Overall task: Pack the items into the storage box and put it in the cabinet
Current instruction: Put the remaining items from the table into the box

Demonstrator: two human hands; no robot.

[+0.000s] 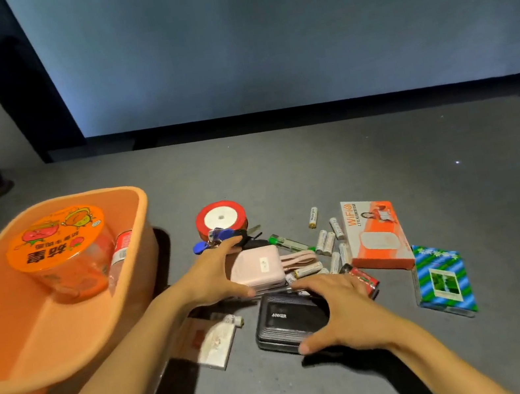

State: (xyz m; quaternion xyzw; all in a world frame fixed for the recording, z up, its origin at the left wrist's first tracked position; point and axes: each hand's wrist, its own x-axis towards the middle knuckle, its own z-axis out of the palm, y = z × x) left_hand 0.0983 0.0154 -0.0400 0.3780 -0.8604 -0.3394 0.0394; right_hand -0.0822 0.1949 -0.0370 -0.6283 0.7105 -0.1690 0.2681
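Observation:
An orange storage box stands at the left of the grey table; inside it are a cup with an orange lid and a red-labelled bottle. My left hand is wrapped around the left side of a pink power bank, thumb near and fingers far. My right hand spans a black Anker power bank, thumb at its near edge, fingers at its far edge. Both power banks rest on the table.
Around the hands lie a red ribbon spool, blue key tags, a green lighter, several white batteries, an orange WiFi box, a blue-green box, a small tube on a card, and a red packet.

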